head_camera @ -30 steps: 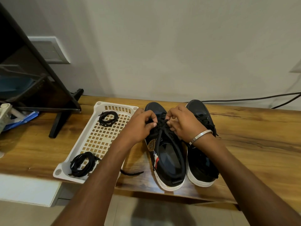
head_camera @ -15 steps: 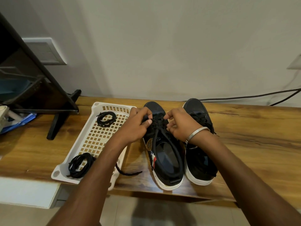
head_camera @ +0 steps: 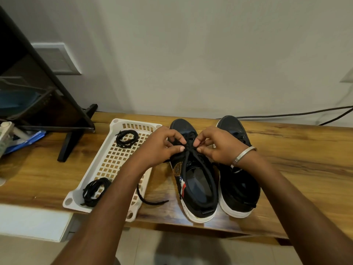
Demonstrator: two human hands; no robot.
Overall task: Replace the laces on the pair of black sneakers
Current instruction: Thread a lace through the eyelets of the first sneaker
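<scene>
Black sneakers [head_camera: 214, 169] side by side, toes to wall.

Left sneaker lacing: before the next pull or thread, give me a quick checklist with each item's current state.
1. Both hands on the lace: ok; left hand and right hand pinch the lace over the left sneaker.
2. Sneaker stable: ok, sole flat on the bench.
3. Right sneaker out of the way: ok, alongside.
4. Spare coiled laces within reach: ok, in the white tray.
5. Eyelets threaded correctly: cannot tell, fingers cover them.
</scene>
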